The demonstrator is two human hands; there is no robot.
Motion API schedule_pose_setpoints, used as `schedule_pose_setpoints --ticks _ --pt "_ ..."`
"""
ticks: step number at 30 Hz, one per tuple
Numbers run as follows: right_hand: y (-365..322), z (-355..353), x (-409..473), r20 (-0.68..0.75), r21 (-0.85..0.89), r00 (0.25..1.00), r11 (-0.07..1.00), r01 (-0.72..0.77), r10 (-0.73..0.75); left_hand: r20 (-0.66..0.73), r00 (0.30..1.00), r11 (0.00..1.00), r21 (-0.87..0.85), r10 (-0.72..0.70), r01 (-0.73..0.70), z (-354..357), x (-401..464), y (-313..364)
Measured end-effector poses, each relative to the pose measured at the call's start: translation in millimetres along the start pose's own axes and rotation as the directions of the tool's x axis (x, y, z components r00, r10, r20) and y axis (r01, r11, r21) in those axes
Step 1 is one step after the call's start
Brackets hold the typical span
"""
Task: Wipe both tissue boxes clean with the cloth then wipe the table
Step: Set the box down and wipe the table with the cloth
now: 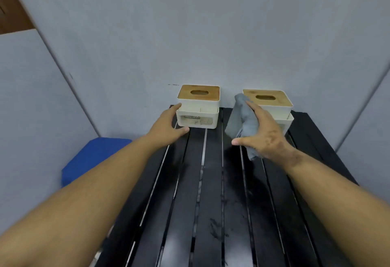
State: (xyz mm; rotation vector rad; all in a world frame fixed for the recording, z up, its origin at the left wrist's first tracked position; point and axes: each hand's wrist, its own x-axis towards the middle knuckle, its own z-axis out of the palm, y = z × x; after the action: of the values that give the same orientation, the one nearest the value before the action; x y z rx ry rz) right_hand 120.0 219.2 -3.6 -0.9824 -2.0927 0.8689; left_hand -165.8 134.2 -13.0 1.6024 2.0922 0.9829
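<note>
Step in hand: box wiping; cloth (242, 118) clasped in right hand (261, 133) grip against right tissue box (272, 106); left hand (166, 127) grip spread, fingers straight, braced on left tissue box (198, 108); next: cloth to be rubbed over lid, sides

Both tissue boxes are seen w/ white bodies & light-brown wood-grain lids: left tissue box (197, 112), w/ a faded grey-brown label strip on its front, & right tissue box (272, 106). The cloth (242, 118) is plain grey-blue. The tabletop (211, 203) is glossy black slats w/ pale gaps. Wall (190, 34) is painted pale grey-blue. A blue seat (92, 157) is seen at left.
</note>
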Motion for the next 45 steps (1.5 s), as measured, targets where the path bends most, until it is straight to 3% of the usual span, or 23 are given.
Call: schedule_pose_setpoints --ticks 3,9,12,15,21,26,30,33,38,42,43,45 --pt "3.3 -48.5 -61.5 0.027 -0.046 0.999 0.999 -0.02 0.022 0.063 0.997 0.994 0.106 -0.04 0.033 6.0 -71.8 3.2" --pt "42.1 -112.1 -172.2 -0.037 -0.39 0.998 0.919 -0.052 0.041 0.175 0.984 0.964 0.26 0.018 -0.063 27.7 -208.2 4.8" --pt "73.0 -102.9 -214.0 0.064 -0.584 0.986 0.807 -0.086 0.152 0.172 0.985 0.932 0.355 0.013 -0.074 35.2 -241.2 5.9" --pt "93.5 -80.9 -228.5 0.049 -0.712 0.969 0.689 -0.135 0.24 0.178 0.984 0.899 0.428 0.013 -0.089 36.9 -257.3 3.2" --pt "91.6 -51.7 -190.6 0.005 -0.605 0.988 0.787 -0.12 0.154 0.182 0.983 0.899 0.424 0.029 -0.105 41.8 -265.6 -4.9" --pt "45.7 11.4 -143.1 0.177 -0.52 0.984 0.85 0.087 0.007 0.188 0.982 0.903 0.418 0.019 -0.098 41.6 -266.2 -3.9" --pt "15.9 52.9 -135.5 0.353 -0.554 0.932 0.783 0.282 -0.085 0.132 0.991 0.935 0.347 0.024 -0.068 38.0 -266.3 -6.9" --pt "11.7 48.0 -150.1 0.424 -0.414 0.895 0.85 0.325 -0.135 0.107 0.994 0.944 0.325 0.023 -0.057 36.7 -267.0 -9.5" --pt "-16.8 57.3 -202.4 0.576 -0.174 0.73 0.818 0.548 -0.367 0.104 0.994 0.939 0.337 0.035 -0.068 38.6 -264.4 -11.5" --pt "-52.3 63.1 -264.5 0.636 0.008 0.615 0.801 0.599 -0.466 0.092 0.995 0.944 0.322 0.038 -0.066 39.1 -265.9 -11.2" --pt "-53.5 58.7 -275.6 0.634 0.035 0.61 0.805 0.592 -0.476 0.09 0.995 0.945 0.319 0.039 -0.066 39.3 -266.7 -10.9" --pt "-48.2 41.8 -287.3 0.571 0.052 0.684 0.851 0.522 -0.454 0.089 0.995 0.944 0.323 0.044 -0.07 39.4 -267.3 -10.8"
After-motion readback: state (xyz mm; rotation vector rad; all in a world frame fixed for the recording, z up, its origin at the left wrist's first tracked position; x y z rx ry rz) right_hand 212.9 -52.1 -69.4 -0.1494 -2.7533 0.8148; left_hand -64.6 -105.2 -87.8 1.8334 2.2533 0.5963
